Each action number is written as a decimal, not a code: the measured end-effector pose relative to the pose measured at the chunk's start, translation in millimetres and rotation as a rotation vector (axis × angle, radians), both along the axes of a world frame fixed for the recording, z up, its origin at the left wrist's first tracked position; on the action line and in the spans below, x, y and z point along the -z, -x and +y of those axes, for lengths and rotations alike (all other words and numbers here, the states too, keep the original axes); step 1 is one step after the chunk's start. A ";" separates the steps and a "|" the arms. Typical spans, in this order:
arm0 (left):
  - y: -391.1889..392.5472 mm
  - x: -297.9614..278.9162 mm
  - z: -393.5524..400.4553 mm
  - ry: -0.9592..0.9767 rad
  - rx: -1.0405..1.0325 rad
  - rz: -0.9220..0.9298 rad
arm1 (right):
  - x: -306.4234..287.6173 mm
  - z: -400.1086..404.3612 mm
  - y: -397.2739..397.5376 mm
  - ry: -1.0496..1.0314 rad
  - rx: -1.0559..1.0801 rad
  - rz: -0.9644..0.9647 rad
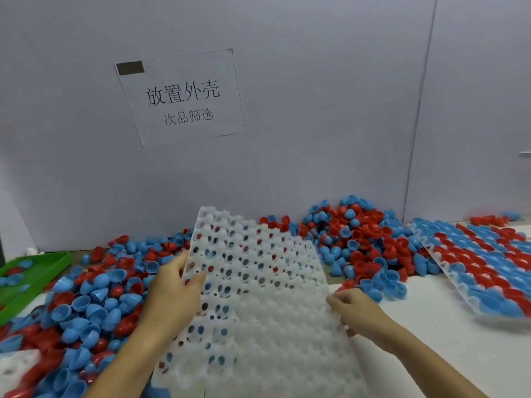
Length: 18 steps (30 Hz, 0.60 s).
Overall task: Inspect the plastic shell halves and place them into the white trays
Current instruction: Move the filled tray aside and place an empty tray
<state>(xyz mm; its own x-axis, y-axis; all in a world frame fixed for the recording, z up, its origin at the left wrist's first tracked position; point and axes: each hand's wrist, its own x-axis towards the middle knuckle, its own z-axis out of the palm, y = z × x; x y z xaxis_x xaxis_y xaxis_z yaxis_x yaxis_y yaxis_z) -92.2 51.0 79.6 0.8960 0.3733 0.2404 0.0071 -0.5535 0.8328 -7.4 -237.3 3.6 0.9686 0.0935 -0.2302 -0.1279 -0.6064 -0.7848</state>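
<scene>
White tray (258, 297) held tilted over the shell pile, gripped at both side edges.
Left hand (172, 294) clasped its left edge, thumb on top; right hand (355, 310) pinched the right edge. Between the grips: soft, translucent, dimpled sheet with rows of round holes, no shells seated. Left of and beyond the left grip, glossy red and blue shell halves (86, 305) lay heaped; right of the right grip, a filled tray (485, 268).

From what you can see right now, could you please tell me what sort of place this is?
Likely a factory sorting bench: loose red and blue shells heaped by the wall, a filled tray, an empty tray in both hands, and a printed sign.
</scene>
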 end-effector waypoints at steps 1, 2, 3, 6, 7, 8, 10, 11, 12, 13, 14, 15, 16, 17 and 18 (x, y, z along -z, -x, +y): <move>0.9 -1.2 -0.6 -0.011 0.004 0.059 | 2.8 1.9 2.9 0.071 -0.024 0.028; 1.6 -2.0 -1.0 -0.020 0.004 0.110 | 7.0 2.0 4.8 0.135 -0.047 0.037; 2.7 -3.4 -2.0 -0.028 0.001 0.146 | 10.2 1.8 6.1 0.190 -0.069 0.032; 5.9 -8.4 -4.1 -0.082 -0.016 0.213 | 12.9 -1.6 9.9 0.300 -0.111 0.007; 6.6 -11.3 -5.2 -0.101 -0.016 0.227 | 12.4 -2.6 11.3 0.327 -0.116 0.010; 6.4 -13.8 -6.6 -0.118 -0.017 0.240 | 12.1 -3.8 13.0 0.350 -0.119 0.017; 2.9 -14.5 -9.5 -0.138 -0.018 0.259 | 11.7 -8.6 16.1 0.380 -0.115 0.023; 0.4 -13.0 -12.5 -0.139 -0.016 0.270 | 9.8 -12.9 17.4 0.396 -0.102 0.010; -2.3 -9.5 -16.1 -0.126 -0.010 0.282 | 7.7 -19.0 18.3 0.410 -0.081 -0.012; -4.7 -4.7 -21.0 -0.091 0.003 0.293 | 5.4 -26.5 18.1 0.419 -0.052 -0.035; -7.1 2.3 -26.3 -0.050 0.022 0.303 | 3.1 -34.6 17.2 0.425 -0.022 -0.053; -8.9 10.5 -32.1 -0.015 0.040 0.313 | 0.4 -42.3 16.7 0.438 0.005 -0.059; -10.4 19.4 -37.8 0.015 0.055 0.318 | -1.8 -49.2 15.8 0.453 0.028 -0.057; -11.6 28.7 -43.0 0.047 0.066 0.312 | -2.5 -55.0 15.3 0.465 0.045 -0.050; -13.0 37.8 -47.3 0.088 0.073 0.301 | -2.3 -59.4 14.8 0.471 0.059 -0.041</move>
<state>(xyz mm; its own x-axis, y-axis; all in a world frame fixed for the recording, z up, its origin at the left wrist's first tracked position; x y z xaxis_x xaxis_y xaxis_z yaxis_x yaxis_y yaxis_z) -79.1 3.6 41.8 0.9473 0.3128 -0.0694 0.2229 -0.4879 0.8440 -22.2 -296.8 5.8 0.9784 -0.0668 -0.1956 -0.1470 -0.8902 -0.4311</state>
